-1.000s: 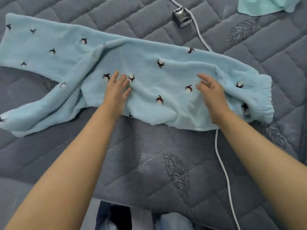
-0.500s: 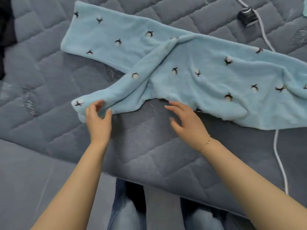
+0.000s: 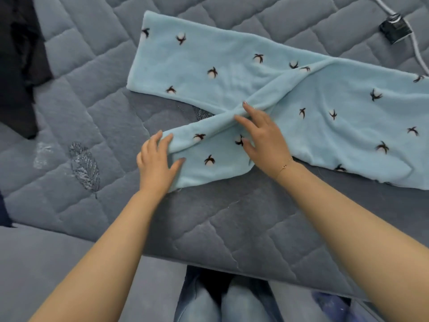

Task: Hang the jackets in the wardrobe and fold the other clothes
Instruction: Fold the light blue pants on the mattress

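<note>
Light blue fleece trousers (image 3: 267, 77) with a dark flower print lie spread on the grey quilted bed (image 3: 97, 126). Their two legs cross in the middle. The far leg runs toward the upper left and the near leg toward me. My left hand (image 3: 157, 159) grips the hem end of the near leg, thumb on top and fingers curled round its edge. Just right of it, my right hand (image 3: 262, 135) lies flat on the same leg where the legs cross, fingers spread and holding nothing. The waist end runs out of view at the right.
Dark clothing (image 3: 21, 66) is heaped at the bed's upper left. A black adapter (image 3: 394, 31) on a white cable (image 3: 420, 54) lies at the upper right. The bed's front edge runs just before my knees in jeans (image 3: 220, 303).
My right hand has moved from the bare quilt up onto the near trouser leg. My left hand stays at the hem, now with fingers over its edge. The view has shifted left.
</note>
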Tool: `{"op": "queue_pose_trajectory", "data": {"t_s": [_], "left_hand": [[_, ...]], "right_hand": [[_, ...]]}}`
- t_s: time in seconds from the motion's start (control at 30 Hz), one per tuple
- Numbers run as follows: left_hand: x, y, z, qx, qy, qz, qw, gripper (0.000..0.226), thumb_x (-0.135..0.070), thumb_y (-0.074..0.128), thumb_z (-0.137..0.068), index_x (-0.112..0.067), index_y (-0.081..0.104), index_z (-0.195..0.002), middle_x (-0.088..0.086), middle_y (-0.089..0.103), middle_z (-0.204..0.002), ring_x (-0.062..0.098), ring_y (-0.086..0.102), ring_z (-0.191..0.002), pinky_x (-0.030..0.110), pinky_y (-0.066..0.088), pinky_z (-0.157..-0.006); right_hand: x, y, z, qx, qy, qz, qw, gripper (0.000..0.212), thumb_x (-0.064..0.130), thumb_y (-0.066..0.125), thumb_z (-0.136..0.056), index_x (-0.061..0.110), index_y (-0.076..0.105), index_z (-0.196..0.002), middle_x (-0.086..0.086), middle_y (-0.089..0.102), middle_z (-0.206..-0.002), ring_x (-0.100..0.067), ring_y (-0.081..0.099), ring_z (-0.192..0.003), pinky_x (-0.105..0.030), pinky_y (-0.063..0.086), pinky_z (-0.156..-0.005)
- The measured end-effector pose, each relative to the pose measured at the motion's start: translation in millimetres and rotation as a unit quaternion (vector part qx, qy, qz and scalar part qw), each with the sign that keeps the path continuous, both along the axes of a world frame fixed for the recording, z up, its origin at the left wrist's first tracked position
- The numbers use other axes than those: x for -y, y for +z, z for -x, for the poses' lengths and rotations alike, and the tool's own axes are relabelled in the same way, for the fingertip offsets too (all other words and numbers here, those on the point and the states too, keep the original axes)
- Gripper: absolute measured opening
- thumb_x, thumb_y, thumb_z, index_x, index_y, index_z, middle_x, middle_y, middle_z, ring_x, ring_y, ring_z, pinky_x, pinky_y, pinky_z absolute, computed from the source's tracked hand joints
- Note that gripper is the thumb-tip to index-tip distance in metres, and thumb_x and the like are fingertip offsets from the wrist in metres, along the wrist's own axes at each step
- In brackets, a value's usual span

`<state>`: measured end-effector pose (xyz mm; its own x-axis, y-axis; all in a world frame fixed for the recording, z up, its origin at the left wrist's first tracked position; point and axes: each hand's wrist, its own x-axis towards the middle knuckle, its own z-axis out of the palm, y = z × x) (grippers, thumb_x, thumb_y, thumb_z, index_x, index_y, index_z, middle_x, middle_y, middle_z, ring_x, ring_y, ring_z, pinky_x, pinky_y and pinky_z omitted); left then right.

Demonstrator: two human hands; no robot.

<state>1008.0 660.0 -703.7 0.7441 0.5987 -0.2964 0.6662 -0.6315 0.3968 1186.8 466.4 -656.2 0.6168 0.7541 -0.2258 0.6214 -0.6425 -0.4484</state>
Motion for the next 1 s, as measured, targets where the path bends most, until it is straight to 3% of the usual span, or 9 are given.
{"op": "queue_pose_trajectory", "data": {"t_s": [0.1, 0.2, 0.27, 0.33, 0.4, 0.47, 0.77, 0.9, 1.0], "left_hand": [[-18.4, -0.5, -12.1, -0.016, 0.022, 0.005, 1.000, 0.053, -0.021, 0.064, -0.089, -0.020, 0.048, -0.140, 0.006, 0.044, -0.142, 0.031, 0.034, -0.132, 0.046, 0.026, -0.106], [-37.6, 11.9, -23.8, 0.024, 0.068, 0.064, 0.995, 0.028, -0.005, 0.056, -0.085, -0.018, 0.067, -0.108, 0.005, 0.061, -0.114, 0.028, 0.052, -0.109, 0.042, 0.039, -0.092], [-51.9, 31.8, -38.1, 0.082, 0.135, 0.144, 0.977, 0.025, -0.001, 0.054, -0.084, -0.023, 0.065, -0.088, 0.000, 0.065, -0.094, 0.014, 0.060, -0.083, 0.034, 0.047, -0.075], [-72.4, 52.9, -58.4, 0.134, 0.167, 0.158, 0.964, 0.029, -0.001, 0.056, -0.084, -0.028, 0.061, -0.078, -0.006, 0.063, -0.078, -0.003, 0.056, -0.065, 0.018, 0.046, -0.062], [-97.8, 71.7, -84.3, 0.162, 0.171, 0.158, 0.959, 0.022, -0.006, 0.063, -0.086, -0.026, 0.060, -0.077, -0.004, 0.063, -0.076, -0.001, 0.057, -0.067, 0.018, 0.047, -0.062], [-126.6, 83.9, -114.5, 0.177, 0.156, 0.155, 0.959, 0.018, -0.019, 0.070, -0.086, -0.026, 0.056, -0.076, -0.003, 0.060, -0.076, 0.010, 0.055, -0.074, 0.027, 0.046, -0.066], [-220.9, 43.7, -224.1, 0.133, 0.086, 0.139, 0.978, 0.031, -0.045, 0.063, -0.091, -0.015, 0.054, -0.096, 0.005, 0.059, -0.093, 0.018, 0.056, -0.081, 0.034, 0.049, -0.070], [-219.0, 7.7, -207.8, 0.075, 0.118, 0.204, 0.969, 0.041, -0.061, 0.059, -0.087, -0.021, 0.053, -0.098, -0.008, 0.067, -0.095, 0.010, 0.062, -0.088, 0.015, 0.046, -0.065], [-213.1, 5.3, -167.4, 0.056, 0.115, 0.237, 0.963, 0.051, -0.067, 0.069, -0.075, -0.024, 0.056, -0.101, -0.010, 0.067, -0.102, 0.009, 0.065, -0.094, 0.026, 0.053, -0.076]], "right_hand": [[-17.4, -11.9, -22.2, 0.047, 0.038, 0.031, 0.998, 0.056, 0.006, 0.054, -0.092, 0.015, 0.041, -0.146, -0.006, 0.027, -0.158, -0.026, 0.018, -0.148, -0.042, 0.009, -0.121], [-31.8, -22.1, -43.8, 0.039, 0.055, 0.038, 0.997, 0.039, 0.013, 0.054, -0.095, 0.013, 0.056, -0.134, -0.007, 0.055, -0.137, -0.025, 0.035, -0.139, -0.041, 0.002, -0.121], [-40.5, -20.5, -56.4, 0.036, 0.053, 0.024, 0.998, 0.025, 0.018, 0.054, -0.097, 0.011, 0.065, -0.117, -0.007, 0.066, -0.112, -0.027, 0.052, -0.118, -0.039, 0.007, -0.120], [-50.0, -12.6, -70.6, 0.022, 0.023, -0.033, 0.999, 0.019, 0.020, 0.057, -0.096, 0.006, 0.067, -0.102, -0.011, 0.067, -0.091, -0.032, 0.060, -0.093, -0.041, 0.028, -0.107], [-63.3, -1.0, -85.3, -0.010, -0.011, -0.085, 0.996, 0.023, 0.023, 0.059, -0.096, 0.002, 0.065, -0.092, -0.015, 0.066, -0.080, -0.036, 0.061, -0.079, -0.040, 0.041, -0.078], [-81.1, 5.2, -103.2, -0.013, -0.040, -0.091, 0.995, 0.030, 0.030, 0.056, -0.098, 0.002, 0.063, -0.093, -0.017, 0.065, -0.083, -0.035, 0.059, -0.079, -0.041, 0.039, -0.066], [-165.6, -39.2, -191.1, -0.028, -0.102, -0.037, 0.994, 0.038, 0.043, 0.048, -0.099, 0.009, 0.051, -0.083, -0.012, 0.054, -0.083, -0.034, 0.055, -0.088, -0.039, 0.030, -0.067], [-177.7, -79.5, -192.5, -0.024, -0.129, 0.030, 0.991, 0.039, 0.041, 0.040, -0.102, 0.005, 0.057, -0.099, -0.018, 0.061, -0.111, -0.035, 0.054, -0.109, -0.041, 0.035, -0.085], [-185.7, -80.8, -191.1, -0.011, -0.171, 0.037, 0.984, 0.035, 0.042, 0.036, -0.103, 0.012, 0.052, -0.092, -0.018, 0.061, -0.110, -0.035, 0.053, -0.107, -0.042, 0.032, -0.088]]}}
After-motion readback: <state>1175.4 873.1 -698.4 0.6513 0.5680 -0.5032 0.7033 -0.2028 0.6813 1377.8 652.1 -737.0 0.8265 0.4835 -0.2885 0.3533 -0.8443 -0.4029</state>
